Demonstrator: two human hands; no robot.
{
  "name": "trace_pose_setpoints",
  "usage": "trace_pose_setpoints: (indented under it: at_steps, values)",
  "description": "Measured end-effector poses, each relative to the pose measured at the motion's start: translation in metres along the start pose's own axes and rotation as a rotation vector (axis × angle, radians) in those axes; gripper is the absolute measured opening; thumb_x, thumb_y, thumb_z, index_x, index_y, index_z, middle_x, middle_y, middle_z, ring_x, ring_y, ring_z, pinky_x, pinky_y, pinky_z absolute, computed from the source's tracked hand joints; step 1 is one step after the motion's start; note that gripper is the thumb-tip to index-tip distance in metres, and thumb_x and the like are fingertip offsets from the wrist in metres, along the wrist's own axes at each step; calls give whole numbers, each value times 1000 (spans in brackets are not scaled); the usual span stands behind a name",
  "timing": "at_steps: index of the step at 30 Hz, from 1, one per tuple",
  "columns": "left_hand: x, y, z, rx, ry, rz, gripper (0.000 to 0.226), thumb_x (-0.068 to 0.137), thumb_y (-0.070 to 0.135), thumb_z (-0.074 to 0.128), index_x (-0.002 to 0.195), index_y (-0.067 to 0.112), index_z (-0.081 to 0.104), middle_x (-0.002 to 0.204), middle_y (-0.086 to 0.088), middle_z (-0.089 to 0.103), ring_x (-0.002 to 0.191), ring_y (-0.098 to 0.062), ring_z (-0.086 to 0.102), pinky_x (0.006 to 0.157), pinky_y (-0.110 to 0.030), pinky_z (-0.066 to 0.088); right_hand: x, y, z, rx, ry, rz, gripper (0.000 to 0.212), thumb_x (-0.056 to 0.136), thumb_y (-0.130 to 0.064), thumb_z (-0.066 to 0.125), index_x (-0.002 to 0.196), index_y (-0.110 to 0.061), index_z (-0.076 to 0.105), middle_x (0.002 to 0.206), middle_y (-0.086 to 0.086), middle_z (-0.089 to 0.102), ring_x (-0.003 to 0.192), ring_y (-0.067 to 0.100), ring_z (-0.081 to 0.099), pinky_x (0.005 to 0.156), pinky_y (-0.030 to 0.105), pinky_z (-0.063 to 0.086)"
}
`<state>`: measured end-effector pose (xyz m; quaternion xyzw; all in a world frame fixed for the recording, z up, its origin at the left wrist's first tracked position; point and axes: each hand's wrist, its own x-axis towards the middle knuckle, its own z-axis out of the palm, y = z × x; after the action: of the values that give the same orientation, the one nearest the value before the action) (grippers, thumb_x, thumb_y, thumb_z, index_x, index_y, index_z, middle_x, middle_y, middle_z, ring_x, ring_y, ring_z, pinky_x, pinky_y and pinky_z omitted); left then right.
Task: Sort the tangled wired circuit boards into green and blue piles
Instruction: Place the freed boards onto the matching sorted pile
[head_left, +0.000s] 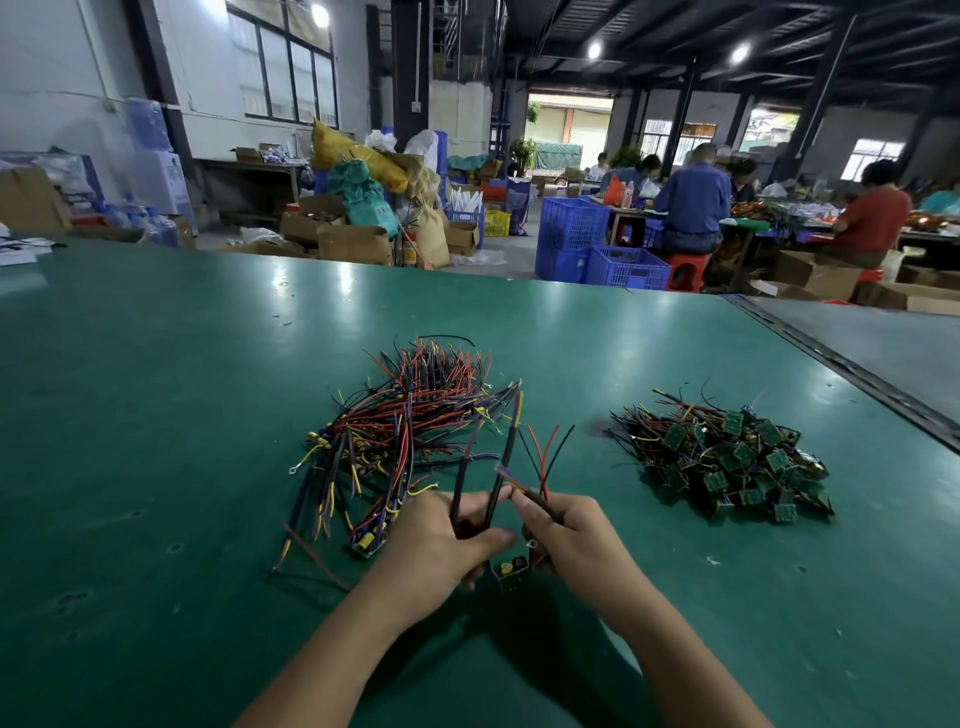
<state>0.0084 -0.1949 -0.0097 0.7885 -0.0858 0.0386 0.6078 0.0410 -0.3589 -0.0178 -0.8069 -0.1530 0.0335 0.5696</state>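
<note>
A tangled heap of red, black, yellow and purple wires with boards (410, 431) lies on the green table, left of centre. To the right sits a pile of small green circuit boards (737, 457) with short wires. My left hand (447, 540) grips black sleeved wires that rise toward the tangle. My right hand (566, 535) pinches another black wire bundle with red and black ends sticking up. Between the hands hangs a small dark board (511, 569) with a yellow part. A loose board (370, 540) rests at the tangle's near edge.
The green table (156, 415) ends at a dark rail (841, 364) on the right. Beyond it are blue crates (597, 244), cardboard boxes (353, 241) and seated people (691, 208) at other benches.
</note>
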Motion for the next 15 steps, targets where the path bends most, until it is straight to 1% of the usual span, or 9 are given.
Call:
trace_pose_setpoints:
  at_steps: [2,3,5,6,8,10,11,13,15]
  values:
    - [-1,1,1,69,38,52,26,82,10,72,86,36,75,45,10,44,43,-9,38,47,-20,34,0,1,3,-12,-12,-22,29,98,-22,56,82,-39,72,49,-14,42,49,3,34,52,22,30]
    - [-1,2,1,100,70,74,26,80,9,72,84,35,76,45,11,42,44,-7,36,47,-20,32,0,1,4,-16,-15,-35,27,98,-23,56,85,-39,73,48,-14,40,49,2,31,52,22,29]
    - [0,1,3,156,152,94,24,77,8,74,92,27,78,44,12,40,45,-3,34,49,-20,32,0,1,4,-31,-20,-54,30,97,-27,57,84,-49,72,50,-12,35,50,7,28,51,25,26]
    - [0,0,4,173,198,95,25,76,8,74,96,23,78,45,13,41,45,-2,35,50,-17,33,1,1,3,-39,-19,-59,34,97,-26,57,82,-52,72,51,-11,35,51,8,29,51,26,26]
    - [1,0,4,200,286,111,29,75,5,75,102,17,76,55,15,48,47,0,42,53,-11,34,2,2,-1,-17,-15,-51,36,98,-19,55,84,-47,72,50,-11,39,48,7,32,50,25,29]
    - [0,2,3,219,351,145,29,74,1,76,99,16,77,70,12,55,52,-2,46,55,-12,38,2,2,-3,27,-27,-44,34,99,-16,53,92,-43,71,50,-12,42,45,4,36,46,20,33]
    - [-1,2,2,232,369,155,30,73,0,76,99,16,76,75,10,57,54,-4,47,56,-15,40,1,1,-3,36,-34,-46,35,100,-15,52,93,-44,71,50,-13,42,45,4,37,46,18,34]
    - [-2,3,1,303,332,165,33,74,2,75,103,17,75,81,5,61,62,-9,53,63,-17,44,1,1,-2,28,-48,-57,42,100,-17,53,92,-54,70,51,-12,41,46,6,37,47,20,35]
    - [-4,3,2,356,235,185,32,75,5,75,104,18,74,81,6,60,64,-5,52,67,-20,46,1,2,1,3,-60,-73,46,99,-18,54,93,-62,67,50,-11,38,48,9,34,49,25,32]
